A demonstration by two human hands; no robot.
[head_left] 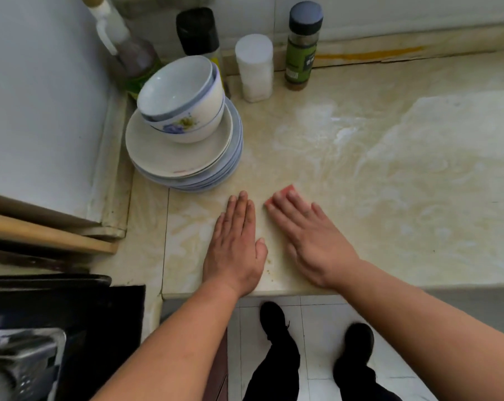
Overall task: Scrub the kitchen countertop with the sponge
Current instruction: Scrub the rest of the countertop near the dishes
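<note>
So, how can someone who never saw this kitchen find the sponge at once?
Start at the stack of plates with bowls on the countertop. In front of it lie two flat hands; the sponge is under the right hand. It is the only pink-red thing, peeking out beyond the fingers.

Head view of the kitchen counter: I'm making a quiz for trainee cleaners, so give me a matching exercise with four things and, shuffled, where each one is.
Things:
1. pink rectangular sponge
2. white ceramic bowls with blue flower print
3. green-labelled spice jar with grey cap
4. left hand

Places:
A. stacked on the pile of plates
B. flat on the beige marbled countertop, holding nothing
C. under the right hand fingers
D. by the back wall, right of the white plastic container

Pairs: 1-C, 2-A, 3-D, 4-B
</note>
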